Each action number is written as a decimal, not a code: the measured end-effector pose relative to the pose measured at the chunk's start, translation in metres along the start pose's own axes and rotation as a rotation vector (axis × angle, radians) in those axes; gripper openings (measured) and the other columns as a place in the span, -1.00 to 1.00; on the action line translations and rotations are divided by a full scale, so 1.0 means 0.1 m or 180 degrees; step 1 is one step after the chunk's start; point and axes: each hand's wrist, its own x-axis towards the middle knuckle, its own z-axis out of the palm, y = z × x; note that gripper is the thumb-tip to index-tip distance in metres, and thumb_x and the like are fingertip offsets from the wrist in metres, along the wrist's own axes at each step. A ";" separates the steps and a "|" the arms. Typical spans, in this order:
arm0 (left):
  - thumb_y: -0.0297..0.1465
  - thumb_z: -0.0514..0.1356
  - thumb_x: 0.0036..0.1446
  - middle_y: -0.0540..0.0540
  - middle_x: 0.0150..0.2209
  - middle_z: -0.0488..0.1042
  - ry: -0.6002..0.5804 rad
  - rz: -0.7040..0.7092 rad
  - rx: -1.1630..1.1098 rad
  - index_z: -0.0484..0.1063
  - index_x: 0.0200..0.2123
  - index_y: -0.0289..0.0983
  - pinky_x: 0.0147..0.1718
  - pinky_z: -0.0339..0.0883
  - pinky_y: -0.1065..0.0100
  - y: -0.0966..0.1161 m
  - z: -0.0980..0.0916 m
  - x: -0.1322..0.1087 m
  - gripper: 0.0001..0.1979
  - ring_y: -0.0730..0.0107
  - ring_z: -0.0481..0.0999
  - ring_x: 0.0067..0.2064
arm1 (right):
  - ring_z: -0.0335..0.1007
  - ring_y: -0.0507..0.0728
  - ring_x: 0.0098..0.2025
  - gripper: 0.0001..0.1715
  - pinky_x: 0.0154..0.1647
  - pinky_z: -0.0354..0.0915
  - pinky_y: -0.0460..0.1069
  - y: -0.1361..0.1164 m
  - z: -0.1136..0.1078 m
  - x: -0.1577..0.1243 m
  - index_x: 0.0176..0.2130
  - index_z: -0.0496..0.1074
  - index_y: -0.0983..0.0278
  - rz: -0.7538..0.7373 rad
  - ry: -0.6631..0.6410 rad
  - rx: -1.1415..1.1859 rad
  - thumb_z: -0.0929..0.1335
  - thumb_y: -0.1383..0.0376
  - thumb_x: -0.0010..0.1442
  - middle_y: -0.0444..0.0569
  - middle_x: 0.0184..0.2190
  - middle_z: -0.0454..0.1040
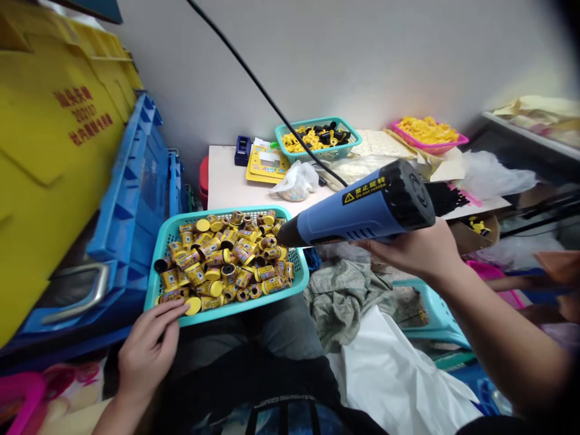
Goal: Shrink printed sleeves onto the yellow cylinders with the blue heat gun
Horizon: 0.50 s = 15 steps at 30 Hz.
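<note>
My right hand is wrapped around a blue corded heat gun, its black nozzle tilted down to the left over the right part of a turquoise basket. The basket rests on my lap, filled with many small yellow printed cylinders, some with plain yellow caps and some showing dark open ends. At the basket's near left corner lies my left hand, fingers stretched out over the rim. Its fingertips touch or nearly touch a yellow-capped piece. The heat gun hides part of the table behind it.
Yellow and blue crates stand close on the left. On the table are another turquoise basket of yellow and black parts and a pink basket of yellow pieces. A black cable crosses above. White plastic sheeting lies right.
</note>
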 end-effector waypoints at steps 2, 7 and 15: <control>-0.47 0.15 0.07 -0.01 -0.17 0.56 0.0254 -0.0048 0.0171 0.54 -0.18 0.09 -0.01 0.39 0.05 -0.05 0.01 -0.04 -0.66 0.13 0.56 -0.13 | 0.45 0.24 -0.29 -0.30 -0.36 0.17 -0.01 0.00 0.00 -0.01 -0.33 0.52 0.31 -0.0037 -0.0069 -0.0048 0.27 -0.25 0.02 0.12 -0.32 0.52; -0.51 0.15 0.06 -0.09 -0.14 0.56 0.0373 0.0274 0.0763 0.52 -0.17 -0.02 -0.05 0.37 0.06 -0.27 0.05 -0.03 -0.67 0.11 0.56 -0.14 | 0.43 0.19 -0.33 -0.33 -0.39 0.17 -0.03 -0.02 -0.01 -0.05 -0.44 0.52 0.30 -0.0134 -0.0007 -0.0026 0.29 -0.23 0.01 0.10 -0.40 0.51; -0.48 0.06 0.11 -0.24 0.01 0.49 0.0399 0.0212 0.1200 0.48 -0.06 -0.14 0.02 0.30 0.07 -0.53 0.19 -0.06 -0.64 0.02 0.51 0.01 | 0.37 0.16 -0.45 -0.38 -0.42 0.19 0.00 0.00 -0.01 -0.17 -0.59 0.44 0.28 -0.0449 0.0304 -0.0186 0.27 -0.19 0.04 0.04 -0.56 0.43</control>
